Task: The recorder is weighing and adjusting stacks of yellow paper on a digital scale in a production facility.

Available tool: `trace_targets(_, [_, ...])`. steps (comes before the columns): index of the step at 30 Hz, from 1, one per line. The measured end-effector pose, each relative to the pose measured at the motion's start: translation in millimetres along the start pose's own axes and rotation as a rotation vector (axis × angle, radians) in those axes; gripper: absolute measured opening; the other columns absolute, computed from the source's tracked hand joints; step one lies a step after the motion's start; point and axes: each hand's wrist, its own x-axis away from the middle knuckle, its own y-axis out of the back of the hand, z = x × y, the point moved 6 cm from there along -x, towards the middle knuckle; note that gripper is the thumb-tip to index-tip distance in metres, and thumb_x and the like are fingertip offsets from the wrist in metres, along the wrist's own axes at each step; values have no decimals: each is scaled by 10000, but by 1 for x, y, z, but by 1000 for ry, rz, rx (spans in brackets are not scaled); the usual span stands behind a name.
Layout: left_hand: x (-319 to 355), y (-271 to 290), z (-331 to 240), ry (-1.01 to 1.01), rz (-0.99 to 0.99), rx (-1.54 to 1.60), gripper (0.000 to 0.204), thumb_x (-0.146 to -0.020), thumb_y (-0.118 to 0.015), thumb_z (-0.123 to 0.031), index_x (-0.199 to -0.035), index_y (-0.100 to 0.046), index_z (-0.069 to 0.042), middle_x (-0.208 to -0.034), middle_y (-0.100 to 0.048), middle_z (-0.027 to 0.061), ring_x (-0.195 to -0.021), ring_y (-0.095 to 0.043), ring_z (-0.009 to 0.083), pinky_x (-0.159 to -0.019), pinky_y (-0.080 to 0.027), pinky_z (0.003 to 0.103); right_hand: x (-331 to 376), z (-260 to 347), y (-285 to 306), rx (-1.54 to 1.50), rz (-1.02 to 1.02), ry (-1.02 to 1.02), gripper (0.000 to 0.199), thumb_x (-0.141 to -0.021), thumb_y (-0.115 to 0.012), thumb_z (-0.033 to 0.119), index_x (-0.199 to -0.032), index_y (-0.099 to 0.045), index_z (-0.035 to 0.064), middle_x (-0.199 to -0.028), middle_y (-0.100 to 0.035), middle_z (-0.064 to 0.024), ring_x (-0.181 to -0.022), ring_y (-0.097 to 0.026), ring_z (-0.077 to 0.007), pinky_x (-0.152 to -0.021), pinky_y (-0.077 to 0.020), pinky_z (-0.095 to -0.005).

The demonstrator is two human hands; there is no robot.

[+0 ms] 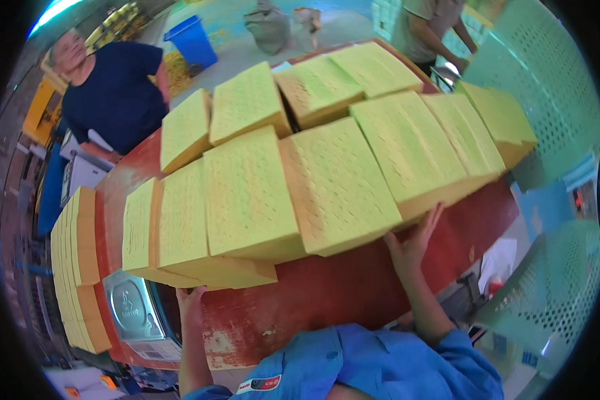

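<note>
Two rows of thick yellow paper stacks, their tops covered in rows of small punched marks, stand on the red table (327, 293). At the near row's left end, my left hand (191, 300) touches the lower front edge of a paper stack (183, 220); its fingers look stretched out, partly hidden by the edge. My right hand (412, 248) is open, thumb and fingers spread, against the front of the near row, between a wide paper stack (340, 183) and the paper stack (407, 147) to its right. Neither hand is wrapped round anything.
A metal-topped scale (130, 307) sits left of my left hand, beside more yellow stacks (73, 267). Perforated pale green crates (547, 293) stand at the right. One person (117, 97) is at the far left, another (430, 30) at the back. A blue bin (192, 43) stands behind.
</note>
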Motion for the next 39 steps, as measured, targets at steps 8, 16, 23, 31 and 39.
trace_targets(8, [-2, 9, 8, -162, 123, 16, 664, -809, -592, 58, -1425, -365, -41, -1359, -495, 121, -1247, -495, 259, -1086, -383, 408, -4, 9, -10, -8, 21, 4, 1247, -628, -894, 265, -1532, -68, 32, -1575, -1, -279, -1448, -138, -443, -1141, -299, -497])
trace_targets(16, [-5, 2, 2, -136, 247, 46, 686, -799, -680, 7, -1417, -389, -54, -1349, -506, 97, -1227, -503, 233, -1076, -380, 391, -18, -29, 49, -91, 79, 18, 655, -838, -742, 204, -1399, -444, 45, -1395, -489, -170, -1254, -501, -307, -1029, -421, -391])
trace_targets(23, [-4, -3, -9, -63, 312, 95, 678, -801, -691, -8, -1410, -396, -55, -1336, -516, 88, -1218, -506, 224, -1067, -385, 383, -157, -252, 206, -352, -478, -429, 394, -1009, -447, 351, -1177, -616, 38, -1180, -647, -82, -1074, -592, -195, -893, -438, -357])
trace_targets(31, [-1, 7, -12, 11, 314, 93, 669, -804, -702, -25, -1402, -404, -56, -1321, -527, 77, -1208, -510, 215, -1058, -390, 375, -257, -283, 163, -1071, 41, -678, 546, -996, -449, 439, -1395, -461, 67, -1376, -535, -103, -1261, -499, -262, -1068, -391, -410])
trace_targets(39, [-1, 26, -5, 40, 289, 66, 641, -822, -710, -53, -1389, -411, -53, -1282, -544, 57, -1195, -508, 195, -1044, -389, 359, -263, -291, 119, -994, 107, -699, 555, -975, -464, 446, -1385, -481, 72, -1380, -540, -96, -1246, -517, -251, -1046, -413, -426])
